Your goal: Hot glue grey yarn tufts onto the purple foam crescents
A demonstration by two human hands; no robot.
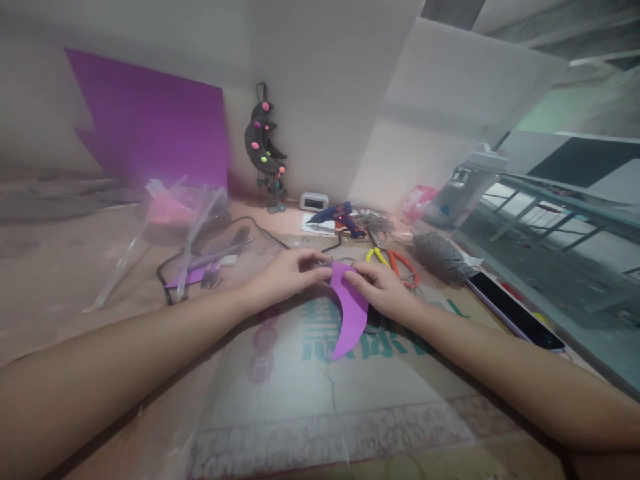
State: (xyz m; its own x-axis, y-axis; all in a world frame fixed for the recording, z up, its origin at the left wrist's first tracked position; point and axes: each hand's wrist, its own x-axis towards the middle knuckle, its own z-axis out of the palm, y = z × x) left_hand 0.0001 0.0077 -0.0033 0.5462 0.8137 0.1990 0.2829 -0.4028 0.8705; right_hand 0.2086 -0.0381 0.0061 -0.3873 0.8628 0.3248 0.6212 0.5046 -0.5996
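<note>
Left hand (285, 273) and right hand (383, 290) pinch the top tip of the purple crescent (353, 317), fingers closed on it, low over the desk (280, 400). Looks like a pressing step: steady, even pressure needed.

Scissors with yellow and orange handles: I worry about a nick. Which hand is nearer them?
Right. The right hand sits just beside the scissors; the left hand is farther off, across the purple crescent.
</note>
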